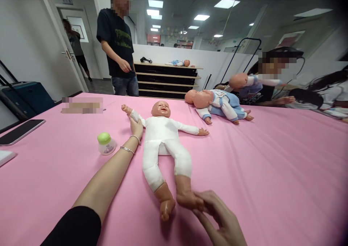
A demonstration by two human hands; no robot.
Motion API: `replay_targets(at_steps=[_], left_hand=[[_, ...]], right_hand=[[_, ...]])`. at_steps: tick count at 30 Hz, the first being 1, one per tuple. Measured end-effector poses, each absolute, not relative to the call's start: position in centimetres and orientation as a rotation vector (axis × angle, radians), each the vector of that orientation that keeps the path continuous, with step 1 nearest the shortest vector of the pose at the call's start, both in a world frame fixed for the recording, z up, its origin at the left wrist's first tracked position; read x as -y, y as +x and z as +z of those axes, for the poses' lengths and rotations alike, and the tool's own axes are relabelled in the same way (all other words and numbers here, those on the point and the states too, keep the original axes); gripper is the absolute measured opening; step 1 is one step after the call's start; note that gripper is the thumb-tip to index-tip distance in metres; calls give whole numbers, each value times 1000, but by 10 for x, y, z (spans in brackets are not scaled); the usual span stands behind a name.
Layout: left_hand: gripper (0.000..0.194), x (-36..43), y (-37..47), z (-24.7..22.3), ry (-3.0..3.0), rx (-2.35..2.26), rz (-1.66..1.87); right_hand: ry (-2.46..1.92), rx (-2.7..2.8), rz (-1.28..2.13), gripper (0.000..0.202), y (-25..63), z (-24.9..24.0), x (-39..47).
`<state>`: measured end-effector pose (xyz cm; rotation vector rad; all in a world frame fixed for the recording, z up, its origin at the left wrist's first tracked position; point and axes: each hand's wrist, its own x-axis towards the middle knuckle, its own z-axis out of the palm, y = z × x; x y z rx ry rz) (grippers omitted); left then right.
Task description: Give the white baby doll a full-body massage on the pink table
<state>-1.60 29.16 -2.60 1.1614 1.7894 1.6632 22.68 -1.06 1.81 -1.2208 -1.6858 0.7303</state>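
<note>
1. Head view: the doll point(162, 131) lies face up on the pink tabletop point(272, 173), crown toward the far edge, feet toward the near edge.
2. Head view: I judge it light, its cloth body soft and its bare extremities firmer and slicker; I'd take hold at the trunk.
3. Head view: my left hand point(136, 127) wraps the sleeved arm, fingertips partly hidden; my right hand point(219, 211) pinches the foot point(188, 199) between thumb and fingers.
</note>
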Motion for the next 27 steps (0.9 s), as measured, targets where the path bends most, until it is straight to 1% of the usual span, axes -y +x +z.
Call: replay_targets(at_steps=[2, 5, 8, 11, 14, 18, 20, 22, 24, 27], left_hand=[[72, -290, -10, -20, 1430, -1789, 1649], [61, -286, 1, -11, 1940, -1786, 1476], [56, -282, 9, -5, 2325, -1780, 1234], [56, -280, 9, -4, 2446, -1782, 1146], [59, -282, 2, -9, 2326, -1806, 1182], [63, -289, -15, -18, 1831, -1946, 1329], [60, -291, -24, -21, 1527, -2124, 1301], [51, -291, -29, -24, 1334, -2245, 1241], [46, -290, -30, -25, 1275, -2291, 1219], [47, -287, -28, -25, 1239, -2368, 1203]], right_hand=[[-1239, 1649, 704, 13, 223, 40, -14], [-1198, 1498, 763, 22, 217, 60, -59], [-1159, 1361, 851, 31, 211, 65, -107], [-1136, 1317, 906, 35, 207, 62, -133], [-1135, 1336, 867, 31, 208, 58, -119], [-1175, 1456, 785, 20, 219, 41, -49], [-1225, 1497, 802, 16, 226, 23, -13], [-1228, 1541, 833, 15, 233, 2, 13], [-1260, 1556, 825, 17, 236, -17, 28], [-1301, 1609, 682, 18, 237, -36, 34]])
